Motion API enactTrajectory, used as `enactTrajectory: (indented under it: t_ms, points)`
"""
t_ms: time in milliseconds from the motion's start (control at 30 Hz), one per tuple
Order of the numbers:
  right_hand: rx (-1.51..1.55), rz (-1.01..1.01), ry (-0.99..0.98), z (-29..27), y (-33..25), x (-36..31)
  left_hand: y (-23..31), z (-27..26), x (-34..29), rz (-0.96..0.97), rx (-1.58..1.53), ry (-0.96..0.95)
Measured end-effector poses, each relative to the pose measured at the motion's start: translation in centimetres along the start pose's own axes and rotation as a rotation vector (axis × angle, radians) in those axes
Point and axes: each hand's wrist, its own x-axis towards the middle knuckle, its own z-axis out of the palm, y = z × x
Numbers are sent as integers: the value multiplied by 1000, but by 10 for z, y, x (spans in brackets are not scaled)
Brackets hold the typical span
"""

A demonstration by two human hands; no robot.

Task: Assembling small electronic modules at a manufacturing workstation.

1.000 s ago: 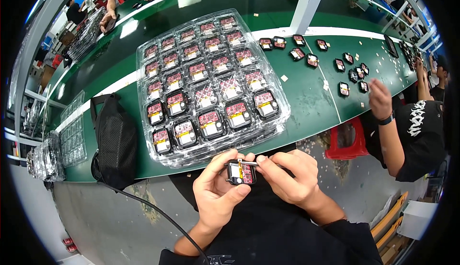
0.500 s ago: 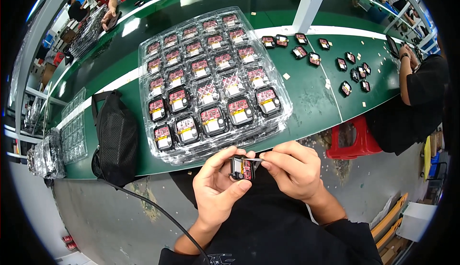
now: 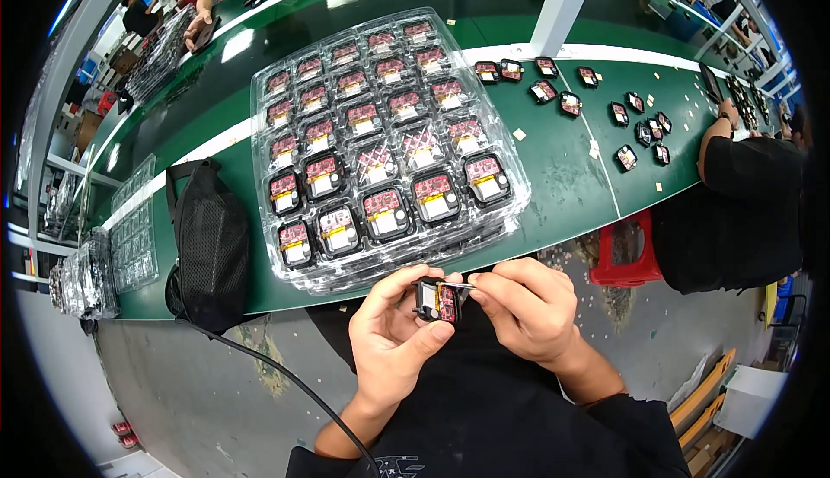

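Between thumb and fingers, my left hand [image 3: 393, 335] holds a small black electronic device housing [image 3: 438, 302], with a red circuit board, a pale block and a yellow strip showing in its open face. My right hand [image 3: 527, 305] pinches a thin metal tool like tweezers [image 3: 458, 286], its end against the housing's upper right edge; the exact tip is hard to make out. Just beyond my hands, on the green table, lies a stack of clear plastic trays [image 3: 290, 281]. Similar black housings with red boards [image 3: 386, 213] fill pockets of the top tray.
More loose housings [image 3: 626, 158] lie on the green table [image 3: 553, 188] at the right, among small pale scraps. A black bag [image 3: 212, 253] rests at the left, and a black cable [image 3: 294, 381] runs toward me. A co-worker [image 3: 743, 184] sits at the right by a red stool [image 3: 627, 249].
Both hands keep almost the same pose around the housing, with the tool still at its edge. The co-worker at the right has leaned and reached farther along the table.
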Motion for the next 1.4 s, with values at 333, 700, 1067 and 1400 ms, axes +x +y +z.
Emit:
enactTrajectory:
  t_ms: [333, 700, 1067, 1400]
  points:
    - [-74, -31, -18, 5, -3, -3, 2, 3, 1, 56, 75, 63]
    - [-238, 423, 240, -26, 64, 10, 33, -10, 10, 290, 266, -37]
    - [-840, 763, 228, -79, 189, -32, 71, -3, 101, 693, 1243, 84]
    - [-799, 780, 279, -66, 170, -19, 66, 4, 108, 433, 1675, 19]
